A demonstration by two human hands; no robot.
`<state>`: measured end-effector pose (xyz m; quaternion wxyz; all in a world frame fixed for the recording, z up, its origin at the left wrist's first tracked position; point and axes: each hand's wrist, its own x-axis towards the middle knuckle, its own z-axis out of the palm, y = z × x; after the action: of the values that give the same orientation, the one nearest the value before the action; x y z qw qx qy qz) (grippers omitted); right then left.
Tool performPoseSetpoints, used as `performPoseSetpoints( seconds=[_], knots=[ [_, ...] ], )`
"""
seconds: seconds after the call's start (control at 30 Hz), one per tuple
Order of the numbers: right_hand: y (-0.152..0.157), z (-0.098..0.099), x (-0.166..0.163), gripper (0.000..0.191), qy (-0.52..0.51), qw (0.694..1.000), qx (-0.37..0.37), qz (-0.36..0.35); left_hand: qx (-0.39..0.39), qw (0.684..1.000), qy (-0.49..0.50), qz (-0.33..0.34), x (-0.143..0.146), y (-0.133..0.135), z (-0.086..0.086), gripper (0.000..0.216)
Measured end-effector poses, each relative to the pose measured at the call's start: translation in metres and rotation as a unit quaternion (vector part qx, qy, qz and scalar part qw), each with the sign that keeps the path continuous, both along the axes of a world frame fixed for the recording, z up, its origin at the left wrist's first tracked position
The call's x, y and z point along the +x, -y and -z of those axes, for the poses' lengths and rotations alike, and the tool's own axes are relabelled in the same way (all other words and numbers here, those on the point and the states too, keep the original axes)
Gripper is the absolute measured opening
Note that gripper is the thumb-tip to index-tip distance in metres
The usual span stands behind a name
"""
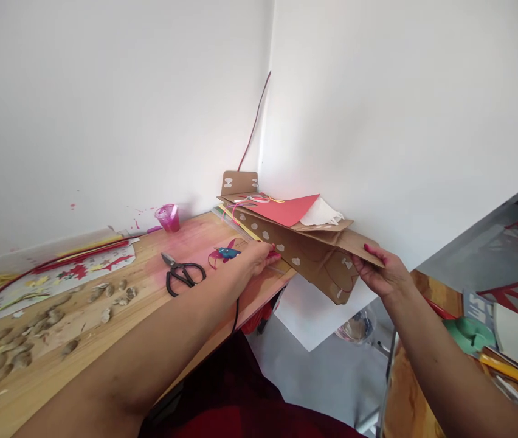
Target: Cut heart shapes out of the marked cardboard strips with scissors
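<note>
My right hand (385, 272) is closed on the right end of a folded piece of cardboard (314, 261), thumb on top, holding it tilted up off the table. Lying on the cardboard are red paper (286, 210), a crumpled white sheet (325, 212) and some thin coloured loops (261, 198). My left hand (265, 257) is at the table edge below the cardboard, fingers curled next to yellow sheets (245, 226); what they pinch is hidden. Black-handled scissors (185, 275) and a small blue bird-shaped piece (228, 252) lie left of that hand.
The wooden table (149, 328) carries several shells or pods (8, 359), paper with coloured cut-outs (72, 267) and a cup of pink liquid (168, 217). White walls meet behind. A white sheet (309, 316) hangs below the cardboard; a cluttered wooden surface (409, 389) is at right.
</note>
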<state>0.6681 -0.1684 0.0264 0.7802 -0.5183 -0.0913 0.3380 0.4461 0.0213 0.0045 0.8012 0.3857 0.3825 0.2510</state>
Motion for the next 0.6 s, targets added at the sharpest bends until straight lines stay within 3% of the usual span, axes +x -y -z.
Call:
performPoseSetpoints(
  seconds=[0.2, 0.4, 0.6],
  knots=[
    [-0.001, 0.006, 0.001, 0.022, 0.000, 1.000, 0.000, -0.001, -0.014, 1.000, -0.021, -0.006, 0.014, -0.003, -0.003, 0.036],
    [-0.003, -0.009, -0.017, 0.020, -0.082, 0.994, -0.025, 0.074, -0.011, 1.000, -0.028, 0.001, 0.016, -0.002, -0.007, 0.036],
    [-0.001, -0.006, -0.025, 0.027, -0.062, 0.996, -0.033, 0.061, 0.000, 0.998, -0.042, -0.051, 0.021, 0.001, -0.003, 0.038]
  ],
)
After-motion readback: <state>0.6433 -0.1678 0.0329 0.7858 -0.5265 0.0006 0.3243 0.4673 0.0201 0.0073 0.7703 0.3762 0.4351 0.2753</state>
